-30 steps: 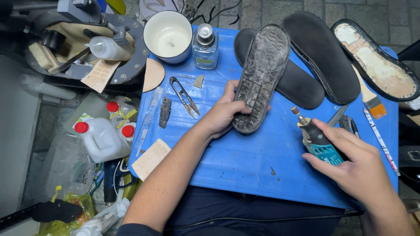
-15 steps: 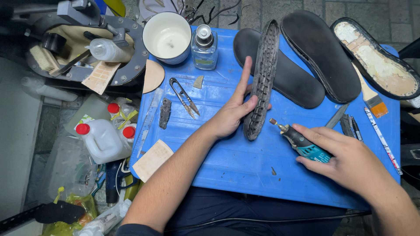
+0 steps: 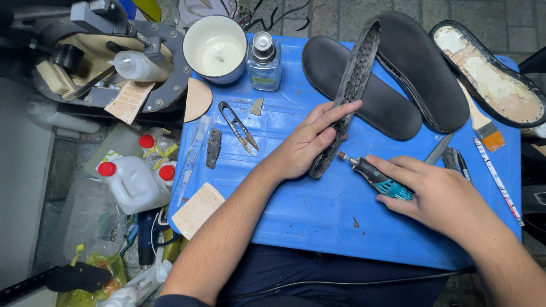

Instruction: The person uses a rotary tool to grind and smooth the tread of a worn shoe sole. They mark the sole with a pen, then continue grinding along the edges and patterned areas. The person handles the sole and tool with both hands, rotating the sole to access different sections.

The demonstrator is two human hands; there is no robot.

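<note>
Sole: a dark, worn shoe sole (image 3: 347, 96) stands on its edge near the middle of the blue table (image 3: 296, 210), tread face turned towards the left, its lower tip touching the table surface.
Left hand: the left hand (image 3: 304, 145) steadies the sole from the tread side — fingers (image 3: 335, 113) extended flat along it, pressing rather than wrapping round.
Rotary tool: a small teal-and-black rotary tool (image 3: 378, 177) points its bit at the lower edge of the sole, just beside the left hand's thumb.
Right hand: the right hand (image 3: 438, 196) has its fingers closed round the tool body, pencil-fashion.
Technique: a good pass probably calls for light pressure, the bit kept on the rim and clear of the thumb, and the sole held firmly upright so it does not roll.
Appearance of the sole: rough, grey-dusted tread; thin in profile; slightly curved along its length.
Neighbouring soles: two black soles (image 3: 364, 96) lie flat behind it — a third, with a pale, patchy inner face (image 3: 483, 71), lies at the far right.
Other items: thread snips (image 3: 238, 126), a glass bottle (image 3: 264, 61), a white cup (image 3: 215, 48), a brush (image 3: 483, 126).
</note>
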